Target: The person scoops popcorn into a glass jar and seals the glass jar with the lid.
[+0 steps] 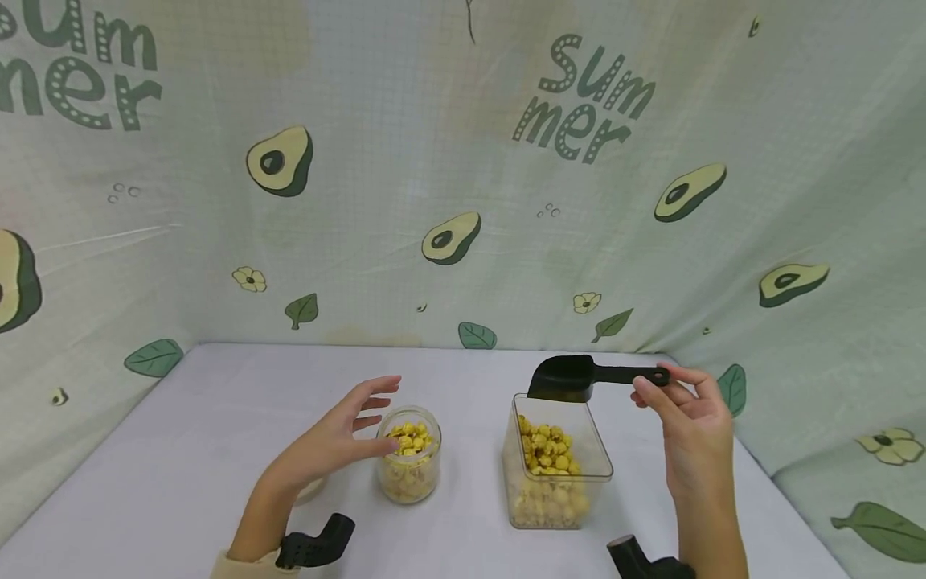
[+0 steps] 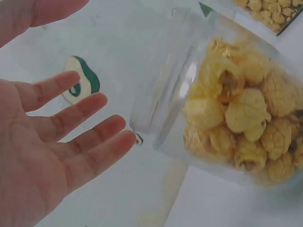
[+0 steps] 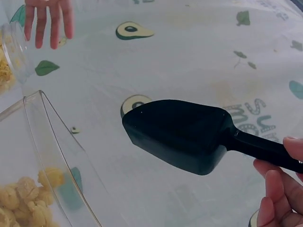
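My right hand (image 1: 690,406) pinches the handle end of a black scoop (image 1: 567,376), whose bowl hovers over the far rim of a clear square container (image 1: 546,503). Yellow popcorn (image 1: 548,450) partly fills that container. To the left, a round glass jar (image 1: 409,478) holds more popcorn (image 2: 246,109) and has no lid on its mouth. Beside the jar is my left hand (image 1: 336,434), fingers spread and fairly straight, holding nothing. Its thumb overlaps the jar's rim in the head view; whether it touches I cannot tell. The left wrist view shows the fingertips apart from the glass.
A pale round object (image 1: 311,489), perhaps a lid, lies on the white table (image 1: 239,426), partly hidden behind my left wrist. A patterned cloth (image 1: 362,201) with avocados hangs behind the table and along its sides.
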{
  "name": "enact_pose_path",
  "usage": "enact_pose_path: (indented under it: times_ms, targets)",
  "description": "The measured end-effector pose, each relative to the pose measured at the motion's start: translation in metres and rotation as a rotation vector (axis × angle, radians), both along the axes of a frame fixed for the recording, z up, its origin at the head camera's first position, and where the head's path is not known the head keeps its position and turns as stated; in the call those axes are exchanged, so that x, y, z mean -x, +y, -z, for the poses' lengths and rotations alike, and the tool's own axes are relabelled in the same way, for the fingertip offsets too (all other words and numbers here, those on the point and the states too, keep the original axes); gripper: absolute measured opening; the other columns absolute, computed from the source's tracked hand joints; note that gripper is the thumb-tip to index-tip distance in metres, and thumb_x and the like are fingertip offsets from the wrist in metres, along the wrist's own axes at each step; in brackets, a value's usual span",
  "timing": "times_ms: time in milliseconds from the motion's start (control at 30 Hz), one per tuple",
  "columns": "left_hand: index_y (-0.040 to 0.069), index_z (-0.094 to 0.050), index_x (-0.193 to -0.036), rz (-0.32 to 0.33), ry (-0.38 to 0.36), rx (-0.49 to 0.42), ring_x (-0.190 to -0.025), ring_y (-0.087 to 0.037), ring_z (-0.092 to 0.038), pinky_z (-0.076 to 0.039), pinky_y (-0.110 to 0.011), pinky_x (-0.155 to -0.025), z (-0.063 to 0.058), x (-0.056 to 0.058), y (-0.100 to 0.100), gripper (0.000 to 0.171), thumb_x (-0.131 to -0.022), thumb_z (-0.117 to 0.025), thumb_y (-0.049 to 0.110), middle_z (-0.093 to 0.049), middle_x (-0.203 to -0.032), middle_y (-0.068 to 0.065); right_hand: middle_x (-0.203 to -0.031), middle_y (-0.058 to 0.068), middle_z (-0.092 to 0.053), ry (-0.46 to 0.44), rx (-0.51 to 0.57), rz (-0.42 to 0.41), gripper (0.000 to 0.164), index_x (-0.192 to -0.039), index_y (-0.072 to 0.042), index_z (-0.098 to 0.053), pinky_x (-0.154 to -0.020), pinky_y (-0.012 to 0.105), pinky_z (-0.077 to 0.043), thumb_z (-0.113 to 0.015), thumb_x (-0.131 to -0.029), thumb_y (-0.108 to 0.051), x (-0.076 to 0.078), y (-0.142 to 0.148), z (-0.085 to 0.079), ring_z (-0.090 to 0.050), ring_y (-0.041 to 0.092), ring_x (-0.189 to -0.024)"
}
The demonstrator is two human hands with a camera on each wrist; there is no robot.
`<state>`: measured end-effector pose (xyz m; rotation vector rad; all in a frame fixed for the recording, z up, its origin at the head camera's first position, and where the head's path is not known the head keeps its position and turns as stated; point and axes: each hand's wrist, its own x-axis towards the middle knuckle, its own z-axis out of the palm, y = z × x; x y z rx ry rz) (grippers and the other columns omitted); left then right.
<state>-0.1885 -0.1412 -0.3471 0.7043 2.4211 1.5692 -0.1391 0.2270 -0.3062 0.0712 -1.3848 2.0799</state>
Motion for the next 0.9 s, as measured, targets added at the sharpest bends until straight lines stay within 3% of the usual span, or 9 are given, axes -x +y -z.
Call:
enact_pose_path:
  times_ms: [200, 300, 400, 700, 900]
  targets:
    - [0.022, -0.035, -0.140, -0.006, 0.091, -0.064, -0.131, -0.029, -0.036, -0.034, -0.048, -0.108, -0.012, -0.010, 0.016, 0.071, -0.080, -0.073, 0.022, -0.035, -0.145, -0.003, -0.073, 0.002, -0.070, -0.024, -0.010, 0.044, 0.027, -0.100, -0.001, -0.056, -0.068, 0.020, -0.052, -0.058, -0.080, 0.018, 0.000, 0.001, -0.002, -0.062, 0.014, -0.059]
    - [0.018, -0.036, -0.139, 0.020, 0.167, -0.098, -0.130, -0.030, -0.039, -0.037, -0.043, -0.106, -0.014, -0.013, 0.025, 0.069, -0.080, -0.073, 0.019, -0.036, -0.145, -0.005, -0.074, 0.002, -0.071, -0.023, -0.015, 0.055, 0.028, -0.100, -0.001, -0.056, -0.067, 0.021, -0.052, -0.058, -0.080, 0.018, 0.000, 0.002, -0.002, -0.062, 0.014, -0.059]
    - [0.019, -0.038, -0.138, 0.039, 0.181, -0.127, -0.129, -0.027, -0.041, -0.039, -0.038, -0.105, -0.013, -0.015, 0.036, 0.067, -0.081, -0.072, 0.017, -0.038, -0.144, -0.002, -0.074, 0.003, -0.071, -0.017, -0.012, 0.063, 0.029, -0.101, -0.001, -0.056, -0.065, 0.021, -0.051, -0.058, -0.079, 0.019, 0.000, 0.003, -0.003, -0.062, 0.014, -0.059]
    - [0.018, -0.036, -0.140, 0.096, 0.096, -0.224, -0.128, -0.023, -0.043, -0.042, -0.033, -0.103, 0.000, -0.025, 0.081, 0.069, -0.080, -0.073, 0.016, -0.038, -0.145, -0.002, -0.073, 0.002, -0.070, -0.014, -0.042, 0.093, 0.031, -0.104, 0.001, -0.058, -0.065, 0.020, -0.051, -0.061, -0.077, 0.018, -0.002, 0.005, -0.003, -0.062, 0.014, -0.059]
    - [0.016, -0.035, -0.141, 0.098, 0.035, -0.258, -0.126, -0.029, -0.044, -0.045, -0.032, -0.100, 0.019, -0.031, 0.111, 0.069, -0.082, -0.071, 0.017, -0.036, -0.145, -0.007, -0.074, -0.001, -0.069, -0.052, -0.172, 0.141, 0.035, -0.108, 0.004, -0.058, -0.068, 0.016, -0.054, -0.065, -0.076, 0.015, -0.004, 0.000, -0.003, -0.062, 0.011, -0.064]
